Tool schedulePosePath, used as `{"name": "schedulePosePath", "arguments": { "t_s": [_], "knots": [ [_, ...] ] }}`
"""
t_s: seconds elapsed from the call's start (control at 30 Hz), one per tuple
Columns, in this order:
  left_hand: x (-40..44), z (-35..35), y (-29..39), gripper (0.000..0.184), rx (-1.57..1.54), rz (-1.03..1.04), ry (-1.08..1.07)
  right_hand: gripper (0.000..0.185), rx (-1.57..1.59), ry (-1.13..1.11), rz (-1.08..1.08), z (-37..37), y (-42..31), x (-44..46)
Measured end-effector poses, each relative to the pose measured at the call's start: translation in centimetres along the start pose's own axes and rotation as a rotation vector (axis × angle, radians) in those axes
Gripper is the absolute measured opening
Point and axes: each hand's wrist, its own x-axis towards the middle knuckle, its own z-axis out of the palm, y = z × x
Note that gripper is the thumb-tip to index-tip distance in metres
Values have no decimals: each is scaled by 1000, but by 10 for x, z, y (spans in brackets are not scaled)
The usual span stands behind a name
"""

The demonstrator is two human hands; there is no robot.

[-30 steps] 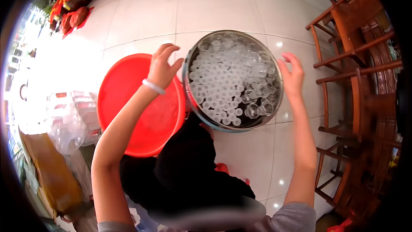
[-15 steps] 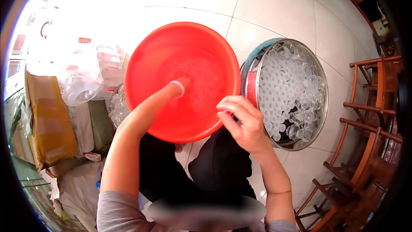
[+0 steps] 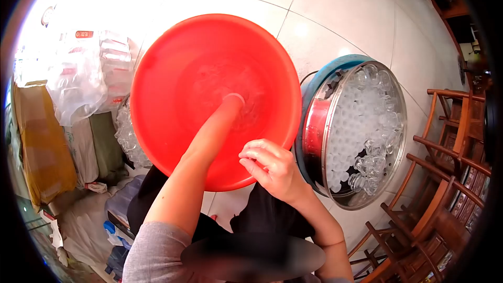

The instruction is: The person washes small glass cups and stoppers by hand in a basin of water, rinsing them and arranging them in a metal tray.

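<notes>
A large red basin [image 3: 157, 73] with water in it stands in front of my knees. My left hand [image 3: 234, 100] is down in the water past the wrist, where a pale band shows. Its fingers are hidden by the rippling surface. Over the basin's near right rim, my right hand [image 3: 267, 167] is raised with thumb and fingers curled together in a pinch. Whatever is between them, if anything, cannot be made out. To the right, a round metal tray [image 3: 361, 204] holds many small clear cups [image 3: 348, 120], some in close rows and some lying loose on their sides.
Under the tray is a blue tub [image 3: 309, 94]. Wooden chairs [image 3: 435, 152] line the right side. At left are clear plastic bags [image 3: 78, 84], a yellow-taped cardboard box [image 3: 44, 147] and a bag of clear items [image 3: 128, 133]. Pale tiles [image 3: 335, 10] cover the floor.
My left arm has reached deeper and farther right into the basin. My right hand has shifted left and nearer to me, still pinched. The view has tilted a little.
</notes>
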Motion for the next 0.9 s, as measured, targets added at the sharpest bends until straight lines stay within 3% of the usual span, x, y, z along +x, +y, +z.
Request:
{"name": "schedulePosePath", "arguments": {
  "t_s": [0.3,0.9],
  "knots": [
    [-18,1,-15,51,-133,179,-230,9,11,73,-5,-5,-1,-9],
    [-50,1,-30,52,-396,238,-479,8,31,56,137,15,26,10]
  ]
}}
